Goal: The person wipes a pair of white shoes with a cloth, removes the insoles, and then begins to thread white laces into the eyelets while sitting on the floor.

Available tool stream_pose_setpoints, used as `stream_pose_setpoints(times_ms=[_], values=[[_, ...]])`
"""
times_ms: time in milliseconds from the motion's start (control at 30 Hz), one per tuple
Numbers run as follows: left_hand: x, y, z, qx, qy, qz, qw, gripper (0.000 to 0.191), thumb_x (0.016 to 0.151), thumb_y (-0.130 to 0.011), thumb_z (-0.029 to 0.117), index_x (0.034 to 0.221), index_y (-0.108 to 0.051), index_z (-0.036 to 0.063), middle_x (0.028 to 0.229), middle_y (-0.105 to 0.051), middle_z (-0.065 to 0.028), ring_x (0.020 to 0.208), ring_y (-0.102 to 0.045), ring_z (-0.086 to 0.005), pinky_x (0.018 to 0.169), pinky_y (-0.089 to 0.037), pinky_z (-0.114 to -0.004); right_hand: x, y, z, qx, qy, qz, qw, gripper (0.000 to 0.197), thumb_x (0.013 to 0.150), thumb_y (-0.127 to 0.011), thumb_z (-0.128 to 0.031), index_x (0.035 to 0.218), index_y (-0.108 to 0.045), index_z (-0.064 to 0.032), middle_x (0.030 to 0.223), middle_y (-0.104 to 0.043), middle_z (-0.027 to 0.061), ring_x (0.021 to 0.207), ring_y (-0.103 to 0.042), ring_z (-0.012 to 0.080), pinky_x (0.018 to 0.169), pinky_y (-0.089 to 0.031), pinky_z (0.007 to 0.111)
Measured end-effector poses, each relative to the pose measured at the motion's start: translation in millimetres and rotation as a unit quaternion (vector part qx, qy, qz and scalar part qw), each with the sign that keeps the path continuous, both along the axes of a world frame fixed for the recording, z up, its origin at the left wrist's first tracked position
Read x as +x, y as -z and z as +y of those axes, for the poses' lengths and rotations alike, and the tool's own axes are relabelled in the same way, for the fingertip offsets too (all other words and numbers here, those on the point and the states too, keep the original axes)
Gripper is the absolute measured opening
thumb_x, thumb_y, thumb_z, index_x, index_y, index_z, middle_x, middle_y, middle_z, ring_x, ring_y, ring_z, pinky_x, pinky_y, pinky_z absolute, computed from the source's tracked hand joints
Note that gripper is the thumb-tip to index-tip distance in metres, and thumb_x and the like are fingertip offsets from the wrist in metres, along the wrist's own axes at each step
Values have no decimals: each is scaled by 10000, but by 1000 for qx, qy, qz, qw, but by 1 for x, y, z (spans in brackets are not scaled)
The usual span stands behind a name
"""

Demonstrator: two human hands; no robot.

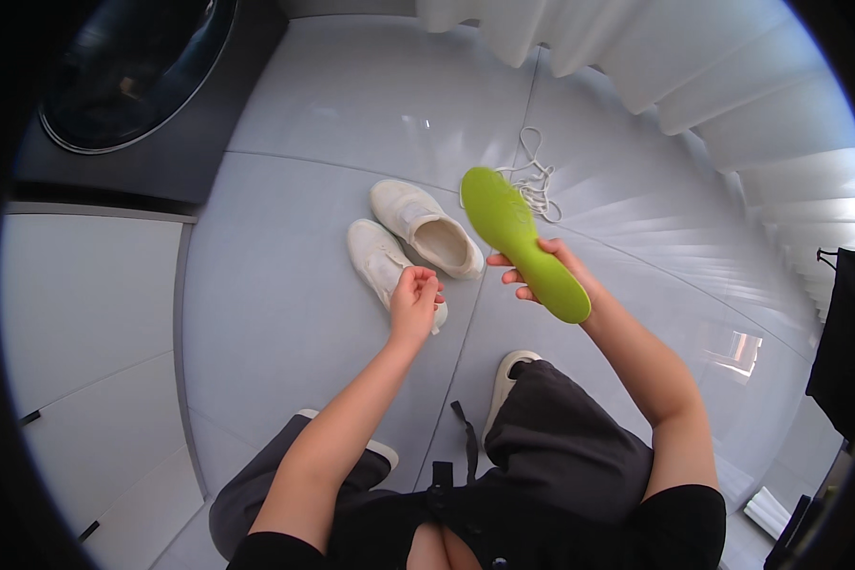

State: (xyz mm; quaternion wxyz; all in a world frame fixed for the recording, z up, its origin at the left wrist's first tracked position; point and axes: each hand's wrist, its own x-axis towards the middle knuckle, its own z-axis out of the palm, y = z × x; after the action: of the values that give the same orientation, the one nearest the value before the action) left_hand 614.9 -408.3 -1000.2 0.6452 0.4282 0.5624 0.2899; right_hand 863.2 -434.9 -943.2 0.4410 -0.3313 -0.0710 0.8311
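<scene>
My right hand (541, 274) grips a lime-green shoe insole (524, 242) around its narrower part, raised above the floor. Fingers curled, my left hand (416, 299) hovers over the nearer of two white shoes and hides part of its opening; nothing shows in its fingers. That nearer shoe (374, 256) lies beside the other white shoe (417, 214), whose opening faces up. No laces show threaded in the farther shoe. Loose white shoelaces (536, 187) lie tangled on the floor, partly behind the insole.
White drawers (100, 299) stand at the left, below a dark front-loading machine with a round door (139, 71). A white curtain (648, 64) hangs along the upper right. Dark fabric (837, 342) hangs at the far right. My shod feet rest on the grey floor tiles (292, 285).
</scene>
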Motion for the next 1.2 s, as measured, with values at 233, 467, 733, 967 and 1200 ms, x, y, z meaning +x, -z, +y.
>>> stream_pose_setpoints(times_ms=[233,467,733,967,1200], values=[[4,-11,1,-13,30,-18,999,103,922,-524,122,990,-520,46,835,-596,-42,689,-582,-103,602,-439,-222,2,-16,10,93,67,127,985,610,901,-418,-354,1368,-331,29,1325,-440,272,930,-610,261,632,-598,331],[-1,-14,0,-6,62,-12,998,107,921,-515,113,1006,-521,48,863,-598,-39,710,-571,-99,645,-450,-232,-4,-18,16,96,53,167,980,644,878,-467,-366,1365,-329,30,1300,-461,276,897,-612,270,619,-599,322],[-13,2,7,174,13,137,975,113,887,-545,88,986,-555,34,940,-578,-55,825,-556,-141,688,-469,-265,-18,-12,7,111,-285,-380,873,401,884,-483,-282,1164,-568,-7,1060,-608,167,769,-616,187,637,-532,319],[-17,3,22,220,80,189,954,174,819,-593,80,989,-589,42,1086,-504,-118,998,-510,-258,828,-458,-358,-65,-3,3,279,-257,-707,596,277,831,-515,-221,839,-676,4,897,-614,232,761,-635,366,677,-517,444],[-10,8,10,308,182,271,894,274,792,-601,79,1058,-597,13,1260,-459,-160,1078,-480,-340,940,-410,-408,-85,23,36,270,-294,-741,540,270,813,-552,-218,810,-673,23,906,-607,254,782,-654,348,700,-543,410]])
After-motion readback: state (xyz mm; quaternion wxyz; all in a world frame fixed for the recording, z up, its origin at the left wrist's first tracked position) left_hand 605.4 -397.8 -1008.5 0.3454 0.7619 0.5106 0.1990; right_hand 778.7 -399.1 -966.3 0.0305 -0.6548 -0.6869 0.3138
